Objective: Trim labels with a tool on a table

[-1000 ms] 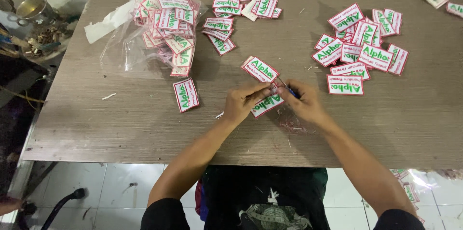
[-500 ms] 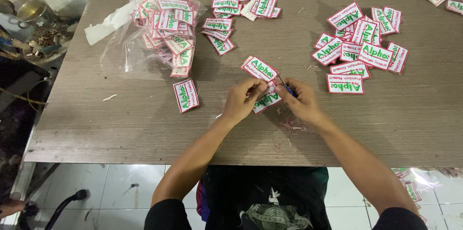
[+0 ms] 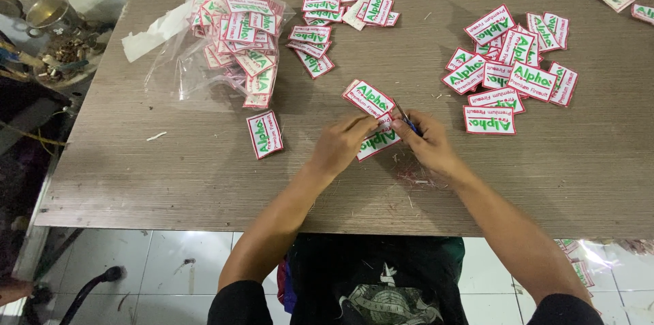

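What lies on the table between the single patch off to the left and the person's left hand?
Nothing: in the head view, bare brown tabletop runs from the lone patch to the left hand, which holds another patch.

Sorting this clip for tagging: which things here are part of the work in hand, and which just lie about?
In hand: left hand, right hand, held patch, small cutter.
Lying about: patch pile, bag of patches, single patch, metal cups.

The left hand [image 3: 340,146] covers half of the patch [image 3: 379,140] it's pinching, so its lower edge is hidden. Whatever small tool the right hand [image 3: 428,142] grips is mostly buried in fingers. The far-right patch [image 3: 644,13] is cut off by the frame.
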